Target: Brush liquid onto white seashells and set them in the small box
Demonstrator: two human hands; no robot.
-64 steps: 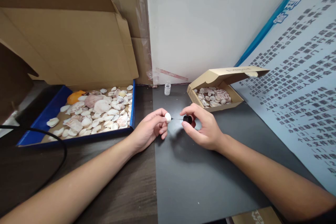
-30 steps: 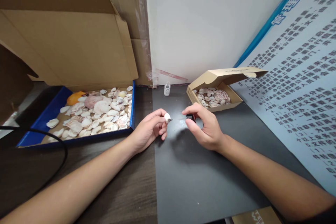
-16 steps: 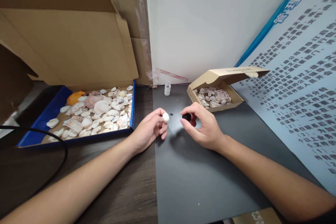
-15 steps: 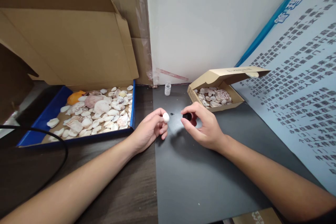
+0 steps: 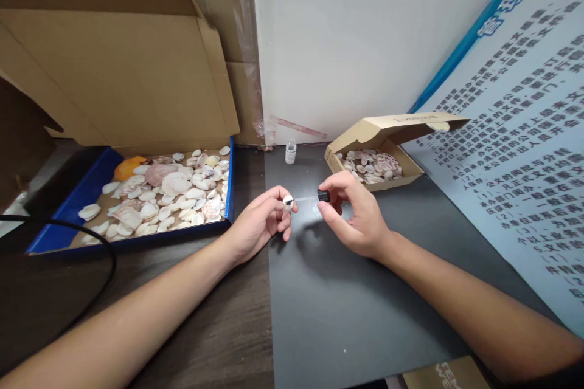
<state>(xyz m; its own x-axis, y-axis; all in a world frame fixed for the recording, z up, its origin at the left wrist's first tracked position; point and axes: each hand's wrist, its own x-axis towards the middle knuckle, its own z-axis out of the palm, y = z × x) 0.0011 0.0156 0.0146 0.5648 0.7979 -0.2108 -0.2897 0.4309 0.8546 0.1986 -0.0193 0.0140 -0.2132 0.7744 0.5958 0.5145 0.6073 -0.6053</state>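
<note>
My left hand (image 5: 267,219) pinches a small white seashell (image 5: 287,199) between thumb and fingertips. From the right, my right hand (image 5: 356,213) grips the black cap of a brush applicator (image 5: 323,196) between thumb and fingers. Its thin clear stem stretches left, and the dark tip lies against or just in front of the shell; contact is too small to tell. Behind both hands, a small clear bottle (image 5: 291,152) with a white label stands upright near the wall, without a cap on it.
At the left is a blue-edged cardboard box (image 5: 232,182), lid raised, holding many shells. A smaller cardboard box (image 5: 406,181) with shells stands at the back right. A black cable (image 5: 114,261) crosses the left side. A printed sheet (image 5: 511,194) lines the right, and a brown box (image 5: 447,375) lies at the front edge.
The brush applicator has turned, so its stem now shows sideways with the tip at the shell. The shell has turned too, its ridged outer face no longer toward me.
</note>
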